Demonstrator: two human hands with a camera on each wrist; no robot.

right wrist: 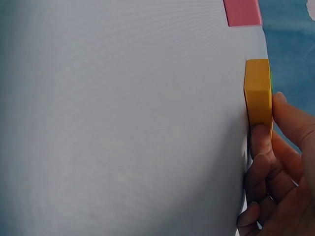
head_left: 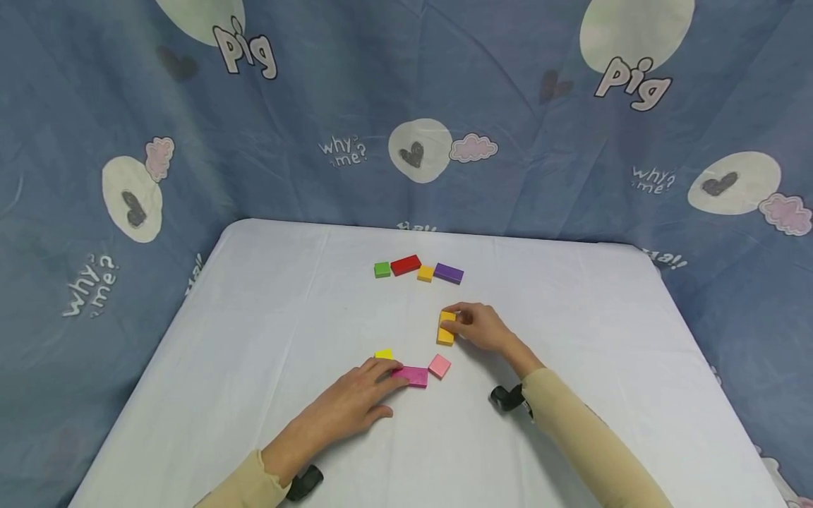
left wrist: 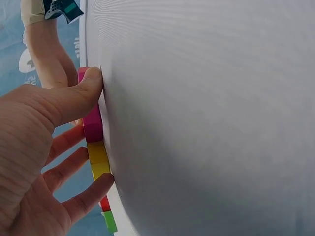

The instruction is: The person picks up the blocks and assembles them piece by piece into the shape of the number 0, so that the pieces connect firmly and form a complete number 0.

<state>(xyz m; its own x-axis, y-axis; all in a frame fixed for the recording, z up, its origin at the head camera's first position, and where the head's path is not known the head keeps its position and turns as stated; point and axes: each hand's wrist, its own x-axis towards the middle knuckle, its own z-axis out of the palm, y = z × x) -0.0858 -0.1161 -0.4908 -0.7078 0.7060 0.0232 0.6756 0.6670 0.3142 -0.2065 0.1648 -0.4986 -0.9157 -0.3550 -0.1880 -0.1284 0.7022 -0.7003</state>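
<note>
In the head view, my left hand (head_left: 356,402) rests its fingertips on a long magenta block (head_left: 417,377), the thumb held apart from it. Just behind those fingers a yellow block (head_left: 384,353) shows in part. My right hand (head_left: 484,329) pinches an orange-yellow rectangular block (head_left: 446,337) by its right side and far end, seen up close as the yellow block (right wrist: 258,96) in the right wrist view. A pink square block (head_left: 440,366) touches or nearly touches the magenta block's right end. The left wrist view shows the left fingers spread along the magenta block (left wrist: 93,128).
Farther back on the white table (head_left: 305,282) lies an uneven row: a green block (head_left: 382,269), a red block (head_left: 406,265), a small orange block (head_left: 425,274) and a purple block (head_left: 449,274). A blue printed cloth (head_left: 406,85) hangs behind the table.
</note>
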